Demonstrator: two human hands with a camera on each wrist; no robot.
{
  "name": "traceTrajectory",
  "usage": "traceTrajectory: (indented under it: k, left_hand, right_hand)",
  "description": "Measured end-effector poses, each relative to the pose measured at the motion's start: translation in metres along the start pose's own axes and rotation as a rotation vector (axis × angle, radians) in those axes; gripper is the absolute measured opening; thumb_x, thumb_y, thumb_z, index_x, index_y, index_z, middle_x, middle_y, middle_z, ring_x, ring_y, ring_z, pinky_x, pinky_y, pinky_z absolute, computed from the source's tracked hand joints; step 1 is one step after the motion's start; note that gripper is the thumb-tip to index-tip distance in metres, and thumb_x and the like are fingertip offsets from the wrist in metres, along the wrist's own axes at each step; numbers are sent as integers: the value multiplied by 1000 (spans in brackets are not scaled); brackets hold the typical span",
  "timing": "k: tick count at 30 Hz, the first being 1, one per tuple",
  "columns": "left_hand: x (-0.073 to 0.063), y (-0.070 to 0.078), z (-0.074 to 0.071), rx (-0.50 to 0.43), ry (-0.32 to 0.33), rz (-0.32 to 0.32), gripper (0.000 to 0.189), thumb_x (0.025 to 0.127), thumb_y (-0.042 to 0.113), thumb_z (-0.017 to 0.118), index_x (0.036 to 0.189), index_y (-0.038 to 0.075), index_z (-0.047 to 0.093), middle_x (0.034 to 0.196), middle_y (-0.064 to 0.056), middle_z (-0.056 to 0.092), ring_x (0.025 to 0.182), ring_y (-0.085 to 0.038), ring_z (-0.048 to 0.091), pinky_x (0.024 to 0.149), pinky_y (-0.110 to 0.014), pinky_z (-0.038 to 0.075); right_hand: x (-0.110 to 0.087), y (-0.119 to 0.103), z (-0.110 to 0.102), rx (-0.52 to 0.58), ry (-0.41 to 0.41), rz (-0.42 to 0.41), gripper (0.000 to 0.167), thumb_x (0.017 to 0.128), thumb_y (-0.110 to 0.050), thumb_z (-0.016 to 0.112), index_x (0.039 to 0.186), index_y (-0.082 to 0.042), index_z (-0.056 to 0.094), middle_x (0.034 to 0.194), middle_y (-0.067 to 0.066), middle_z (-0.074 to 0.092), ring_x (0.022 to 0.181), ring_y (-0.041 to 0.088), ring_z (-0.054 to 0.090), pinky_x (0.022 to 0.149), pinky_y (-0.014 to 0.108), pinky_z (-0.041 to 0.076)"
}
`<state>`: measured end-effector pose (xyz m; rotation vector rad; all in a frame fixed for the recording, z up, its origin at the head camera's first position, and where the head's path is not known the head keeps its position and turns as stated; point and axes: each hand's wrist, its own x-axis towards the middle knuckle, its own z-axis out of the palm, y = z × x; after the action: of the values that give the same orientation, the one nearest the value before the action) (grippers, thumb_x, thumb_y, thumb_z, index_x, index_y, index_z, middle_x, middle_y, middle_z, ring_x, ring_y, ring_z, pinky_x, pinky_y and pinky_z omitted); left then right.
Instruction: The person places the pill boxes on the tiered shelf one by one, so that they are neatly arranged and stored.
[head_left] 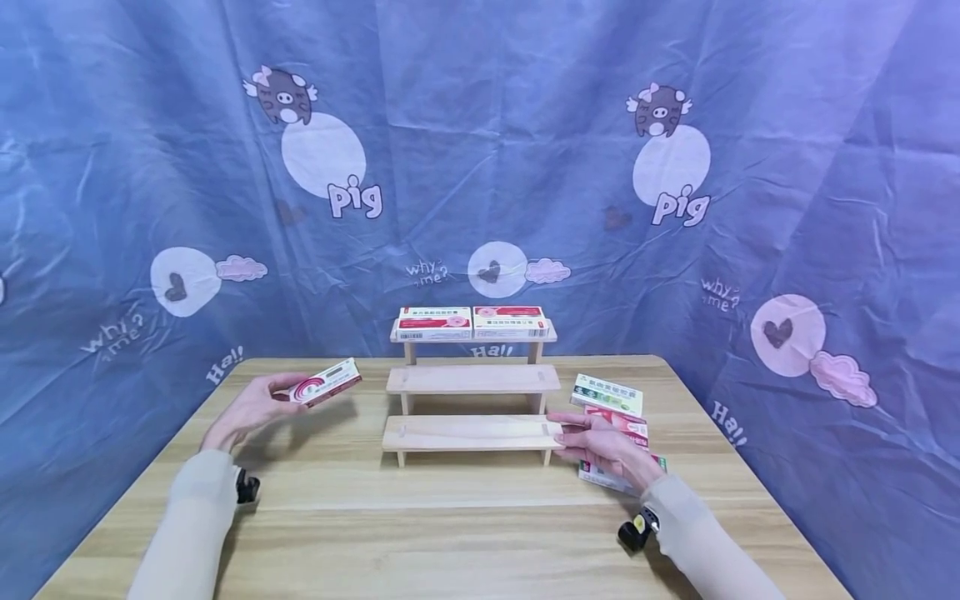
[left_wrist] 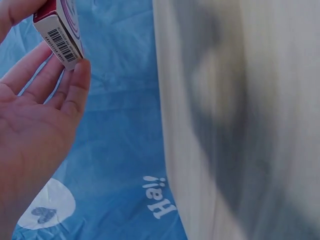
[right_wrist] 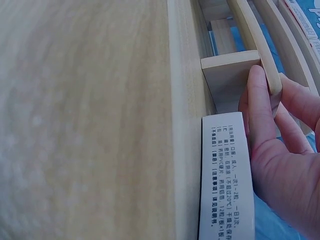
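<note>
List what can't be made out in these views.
- Head: part of the red box, covered by the right grip.
- Head: fine print on the top-shelf boxes, too small.
- Left wrist: upper end of the box in the left grip, cut off by the top edge.
- Right wrist: lower end of the white box, cut off by the bottom edge.

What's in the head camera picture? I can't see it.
A person's left hand holds a small box above a table, while the right hand grips the lowest step of a three-step wooden rack. Two red-and-white boxes sit on top; more boxes lie to the right.
</note>
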<state>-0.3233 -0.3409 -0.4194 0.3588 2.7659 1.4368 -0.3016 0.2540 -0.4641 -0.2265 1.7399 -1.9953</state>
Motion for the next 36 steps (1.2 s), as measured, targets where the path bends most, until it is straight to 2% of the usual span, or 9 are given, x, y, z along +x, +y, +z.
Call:
traceTrajectory:
  k: [7,12,20,26,36]
  left_hand:
    - [1,11,-1,-36,-30,49,70,79,11,77,141,-3,47,129,-28,57,97,-13,61,79,-20,54]
    - [1,19,-1,-32,-57,73,70,79,11,77,141,-3,48,130,-25,57,102,-10,58,83,-16,51]
    - [7,41,4,-23,-94,147,66,77,8,77,138,1,52,127,-24,60,107,-23,59,85,-18,51]
    - [10,53,11,-25,-96,161,64,78,6,78,137,3,54,126,-22,61,104,-20,59,82,-18,52]
    - [18,63,28,-66,-127,215,62,77,2,77,135,-1,55,130,-23,60,113,-25,59,92,-19,51]
  right_hand:
    - [-2,0,-1,40,-17,5,59,94,6,55,148,8,32,122,13,62,106,22,67,97,37,54]
    - [-2,0,-2,50,-18,11,58,94,7,54,148,9,31,122,13,63,105,22,67,97,37,55]
    - [-2,0,0,58,-16,9,59,94,8,54,148,9,30,120,12,64,105,23,68,97,37,55]
    - [-1,0,0,56,-5,11,59,93,8,55,147,9,32,120,13,64,104,22,68,95,35,56]
    - [-1,0,-1,60,0,11,58,93,8,55,147,9,33,120,13,64,104,22,68,94,35,57]
